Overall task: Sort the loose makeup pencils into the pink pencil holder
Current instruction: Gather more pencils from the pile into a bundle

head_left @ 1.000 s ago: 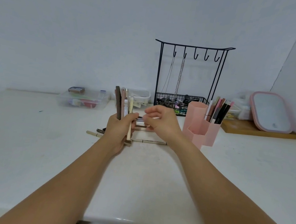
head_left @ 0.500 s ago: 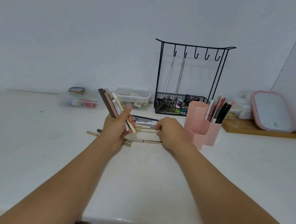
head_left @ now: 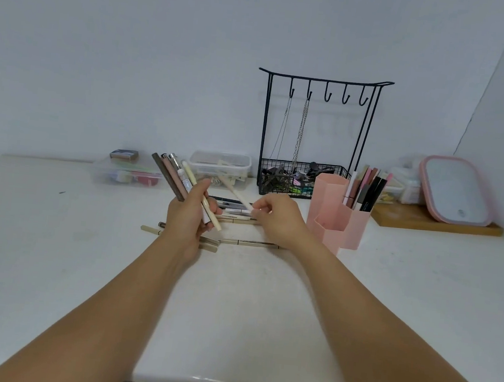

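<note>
My left hand [head_left: 187, 218] grips a bundle of several makeup pencils [head_left: 176, 176], brown, pink and cream, fanned up and to the left. My right hand [head_left: 276, 218] pinches one cream pencil [head_left: 238, 194] by its lower end, its tip slanting up-left toward the bundle. More loose pencils [head_left: 248, 242] lie on the white table under and behind both hands. The pink pencil holder [head_left: 335, 218] stands just right of my right hand, with several pencils upright in its back right compartment.
A black wire jewellery stand [head_left: 315, 135] with hanging chains and a filled basket stands behind the holder. Two clear plastic boxes [head_left: 128, 171] sit at the back left. A pink-framed mirror [head_left: 456, 190] leans on a wooden board [head_left: 434, 224] at far right.
My right hand has lifted a cream pencil from the pile on the table. The bundle in my left hand has tilted further to the left.
</note>
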Motion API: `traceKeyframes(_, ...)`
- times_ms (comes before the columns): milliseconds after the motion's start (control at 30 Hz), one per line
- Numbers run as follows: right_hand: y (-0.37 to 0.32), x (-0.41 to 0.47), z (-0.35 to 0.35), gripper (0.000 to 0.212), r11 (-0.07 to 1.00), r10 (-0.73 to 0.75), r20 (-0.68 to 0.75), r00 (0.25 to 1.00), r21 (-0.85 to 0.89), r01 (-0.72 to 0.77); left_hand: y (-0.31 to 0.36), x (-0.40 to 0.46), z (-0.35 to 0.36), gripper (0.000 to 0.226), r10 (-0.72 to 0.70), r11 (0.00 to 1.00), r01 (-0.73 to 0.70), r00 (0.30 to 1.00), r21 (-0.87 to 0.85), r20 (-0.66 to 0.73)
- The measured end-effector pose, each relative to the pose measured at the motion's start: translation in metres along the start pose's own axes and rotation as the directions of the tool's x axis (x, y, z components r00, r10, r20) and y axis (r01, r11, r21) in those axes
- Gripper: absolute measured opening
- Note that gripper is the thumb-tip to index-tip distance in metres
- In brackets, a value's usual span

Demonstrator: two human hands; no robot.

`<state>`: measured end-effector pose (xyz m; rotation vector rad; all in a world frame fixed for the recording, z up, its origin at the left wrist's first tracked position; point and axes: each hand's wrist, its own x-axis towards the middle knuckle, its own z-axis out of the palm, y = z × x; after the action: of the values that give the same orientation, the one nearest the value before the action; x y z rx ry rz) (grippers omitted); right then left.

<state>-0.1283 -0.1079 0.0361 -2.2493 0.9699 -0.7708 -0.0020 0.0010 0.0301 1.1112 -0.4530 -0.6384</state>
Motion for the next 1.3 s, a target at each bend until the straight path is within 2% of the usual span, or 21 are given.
traceKeyframes(67,-0.011,-0.005,0.000,0.008,0.965,0.026,0.045,0.999,0.261,-0.037,0.000,0.001,-0.001,0.027,-0.001,1.000,0.001,1.000,-0.024,0.011)
traceKeyframes(133,-0.020,-0.011,0.003,0.011,0.918,0.035,0.107,0.994,0.390,-0.075,0.000,0.002,-0.003,0.023,0.011,0.999,-0.008,0.999,-0.049,0.046)
traceKeyframes(267,-0.030,-0.021,0.016,0.019,0.859,0.022,0.154,0.988,0.503,-0.097,-0.005,0.003,-0.001,0.023,0.021,1.000,-0.019,0.998,-0.022,0.063)
traceKeyframes(533,-0.034,-0.029,0.034,0.009,0.819,0.043,0.024,0.999,0.571,-0.049,-0.010,0.005,0.002,0.051,-0.037,0.993,0.045,0.997,-0.113,0.071)
traceKeyframes(600,-0.032,-0.028,0.036,0.009,0.834,0.014,-0.028,1.000,0.551,0.004,-0.010,0.004,0.004,0.046,-0.053,0.988,0.063,0.996,-0.142,0.077)
traceKeyframes(733,-0.028,-0.027,0.040,0.008,0.896,-0.089,-0.132,0.987,0.423,0.137,-0.012,0.002,0.004,0.019,-0.040,0.982,0.062,0.991,-0.178,0.125)
traceKeyframes(833,-0.025,-0.026,0.045,0.010,0.891,-0.100,-0.138,0.985,0.428,0.150,-0.011,0.003,0.004,0.011,-0.050,0.973,0.077,0.991,-0.219,0.124)
traceKeyframes(967,-0.029,-0.025,0.038,0.012,0.893,-0.119,-0.060,0.991,0.430,0.133,-0.008,0.006,0.004,0.023,-0.052,0.967,0.060,0.998,-0.246,0.038)
traceKeyframes(1100,-0.016,-0.010,0.012,0.016,0.987,-0.063,-0.208,0.976,0.135,0.092,-0.001,0.010,-0.002,0.030,-0.037,0.945,0.035,0.999,-0.326,0.002)
traceKeyframes(1200,0.010,-0.003,0.004,0.024,0.986,-0.036,-0.096,0.995,-0.164,0.019,0.001,0.008,-0.003,0.033,-0.033,0.948,0.037,0.999,-0.316,0.019)
traceKeyframes(1300,0.024,-0.002,0.011,0.020,0.951,-0.011,0.034,0.999,-0.308,0.021,-0.003,0.006,0.000,0.027,-0.023,0.962,0.038,0.998,-0.269,0.057)
